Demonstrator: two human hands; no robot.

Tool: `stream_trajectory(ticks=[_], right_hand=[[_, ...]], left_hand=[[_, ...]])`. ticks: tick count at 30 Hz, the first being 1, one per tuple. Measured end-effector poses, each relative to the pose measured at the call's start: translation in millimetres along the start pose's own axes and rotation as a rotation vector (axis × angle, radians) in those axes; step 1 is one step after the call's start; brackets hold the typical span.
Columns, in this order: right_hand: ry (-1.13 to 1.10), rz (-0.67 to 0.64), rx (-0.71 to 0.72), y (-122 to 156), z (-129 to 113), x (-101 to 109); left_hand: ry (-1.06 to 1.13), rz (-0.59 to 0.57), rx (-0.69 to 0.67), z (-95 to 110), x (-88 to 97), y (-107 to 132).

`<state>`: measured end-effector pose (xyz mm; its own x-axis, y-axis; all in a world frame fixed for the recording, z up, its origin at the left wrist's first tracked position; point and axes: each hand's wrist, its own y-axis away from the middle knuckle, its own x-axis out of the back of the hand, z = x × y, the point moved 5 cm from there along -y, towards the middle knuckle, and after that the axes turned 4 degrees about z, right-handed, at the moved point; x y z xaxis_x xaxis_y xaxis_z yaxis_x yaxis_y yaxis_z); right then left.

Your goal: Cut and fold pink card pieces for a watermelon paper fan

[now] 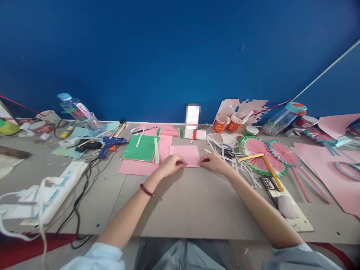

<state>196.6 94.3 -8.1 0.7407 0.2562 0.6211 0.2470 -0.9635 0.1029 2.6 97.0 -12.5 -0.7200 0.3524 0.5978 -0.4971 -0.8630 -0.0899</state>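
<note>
Evidently, the pink paper's near edge lies between the fingers.

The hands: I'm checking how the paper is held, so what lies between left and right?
In the head view, the near part of the pink sheet lies between the left hand and the right hand.

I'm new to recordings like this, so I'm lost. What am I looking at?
No machine here: just a person working bare-handed, pictured from a camera on their head that looks forward and down. The left hand and right hand touch the near edge of a pink sheet on the grey table; whether they pinch it is hard to tell. To the left lie a green packet and blue glue gun; to the right, red cups and watermelon-patterned fans.
</note>
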Motion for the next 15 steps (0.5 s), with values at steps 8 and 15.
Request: stream_trajectory(ticks=[8, 15], right_hand=[[-0.001, 0.020, -0.006, 1.8, -3.7, 0.8], [0.003, 0.018, 0.005, 1.2, -2.4, -0.6]], left_hand=[[0.001, -0.005, 0.008, 0.5, -0.7, -0.2], [-0.022, -0.023, 0.008, 2.1, -0.7, 0.3]])
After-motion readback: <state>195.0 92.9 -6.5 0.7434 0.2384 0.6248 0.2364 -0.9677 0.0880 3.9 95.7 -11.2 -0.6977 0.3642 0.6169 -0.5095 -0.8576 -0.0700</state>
